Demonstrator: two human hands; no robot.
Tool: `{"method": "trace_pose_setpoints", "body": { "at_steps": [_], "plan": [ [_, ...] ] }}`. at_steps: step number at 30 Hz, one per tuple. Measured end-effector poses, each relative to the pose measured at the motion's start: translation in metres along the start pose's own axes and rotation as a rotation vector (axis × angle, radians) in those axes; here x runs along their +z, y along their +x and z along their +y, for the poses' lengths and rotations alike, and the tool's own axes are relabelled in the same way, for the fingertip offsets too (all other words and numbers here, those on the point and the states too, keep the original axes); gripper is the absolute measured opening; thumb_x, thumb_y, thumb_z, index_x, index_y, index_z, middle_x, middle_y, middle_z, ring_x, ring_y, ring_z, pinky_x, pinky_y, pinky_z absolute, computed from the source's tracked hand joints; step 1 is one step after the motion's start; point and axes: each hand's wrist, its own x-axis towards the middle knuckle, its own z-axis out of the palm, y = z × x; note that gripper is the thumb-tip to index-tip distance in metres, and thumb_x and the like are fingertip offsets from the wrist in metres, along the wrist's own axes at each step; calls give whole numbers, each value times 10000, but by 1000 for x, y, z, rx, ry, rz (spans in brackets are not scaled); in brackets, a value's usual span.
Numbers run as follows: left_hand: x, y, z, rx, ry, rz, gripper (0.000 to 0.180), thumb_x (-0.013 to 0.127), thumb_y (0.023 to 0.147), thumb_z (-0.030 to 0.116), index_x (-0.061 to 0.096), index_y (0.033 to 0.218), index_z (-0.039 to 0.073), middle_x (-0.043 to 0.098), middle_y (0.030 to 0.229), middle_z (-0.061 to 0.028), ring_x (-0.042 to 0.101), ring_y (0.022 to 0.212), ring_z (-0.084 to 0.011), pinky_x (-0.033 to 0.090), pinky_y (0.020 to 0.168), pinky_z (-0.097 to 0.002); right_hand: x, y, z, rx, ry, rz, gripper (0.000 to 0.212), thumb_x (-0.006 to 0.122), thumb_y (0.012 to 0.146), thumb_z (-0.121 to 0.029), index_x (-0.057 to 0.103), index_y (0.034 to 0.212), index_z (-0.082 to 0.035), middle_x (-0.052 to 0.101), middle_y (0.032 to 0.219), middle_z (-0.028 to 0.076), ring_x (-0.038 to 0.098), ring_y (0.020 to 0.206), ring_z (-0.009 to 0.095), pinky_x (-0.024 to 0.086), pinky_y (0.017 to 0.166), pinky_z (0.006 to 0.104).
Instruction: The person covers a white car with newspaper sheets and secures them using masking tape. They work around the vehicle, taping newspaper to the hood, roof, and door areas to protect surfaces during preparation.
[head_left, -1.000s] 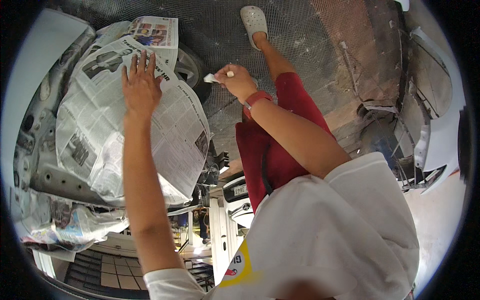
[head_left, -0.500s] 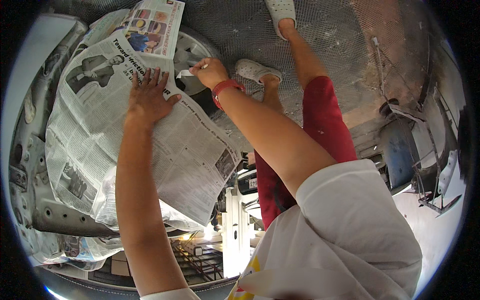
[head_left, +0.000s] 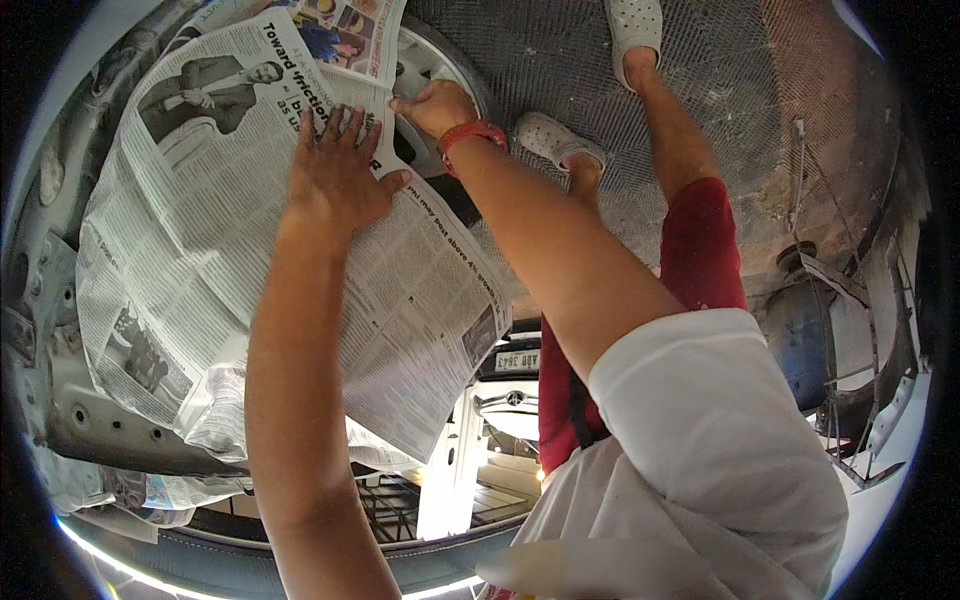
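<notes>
A large printed newspaper sheet point(head_left: 215, 270) is spread over a rounded form whose surface it hides. My left hand point(head_left: 345, 170) rests flat on its upper part, fingers apart and thumb out to the side. To the right of it, my right hand point(head_left: 443, 105), with a red band point(head_left: 470, 138) at the wrist, is curled closed. Its thumb and fingertips pinch at the sheet's right edge, beside a fold. A second newspaper page point(head_left: 350, 35) with colour pictures overlaps at the top. Behind the right hand shows part of a wheel with a dark tyre point(head_left: 462, 62).
Bare metal vehicle bodywork point(head_left: 105, 425) with holes runs along the left. More newspaper point(head_left: 175, 490) is bunched below it. My feet, in light clogs point(head_left: 550, 138), stand on a ridged dark floor point(head_left: 560, 60). At the right are a blue cylinder point(head_left: 795, 330) and thin metal rods point(head_left: 800, 180).
The white strip seen at my right fingertips no longer shows, and those fingers now meet the sheet's edge. My left hand stays flat on the paper. The whole view has shifted slightly.
</notes>
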Motion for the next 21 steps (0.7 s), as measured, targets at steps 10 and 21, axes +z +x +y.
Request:
{"method": "trace_pose_setpoints", "body": {
  "at_steps": [10, 21],
  "plan": [
    [-1, 3, 0, -14, -61, 7, 873, 360, 1084, 737, 255, 1769, 207, 221, 1844, -29, 138, 1712, -221, 41, 1402, -502, -1, -34, 23, -211, -104, 215, 330, 738, 994, -265, 723, 1298, -137, 721, 1217, 226, 703, 1193, 426, 573, 1008, 509],
    [1, 21, -25, -120, -1086, 482, 398, 706, 1081, 343, 720, 1357, 55, 755, 1301, -180, 745, 1152, -285, 562, 1029, -428, -62, -80, -34, -462, 174, -271, 683, 633, 1031, -154, 302, 1614, -27, 715, 1293, 283, 697, 1233, 447, 524, 1100, 491]
  ]
}}
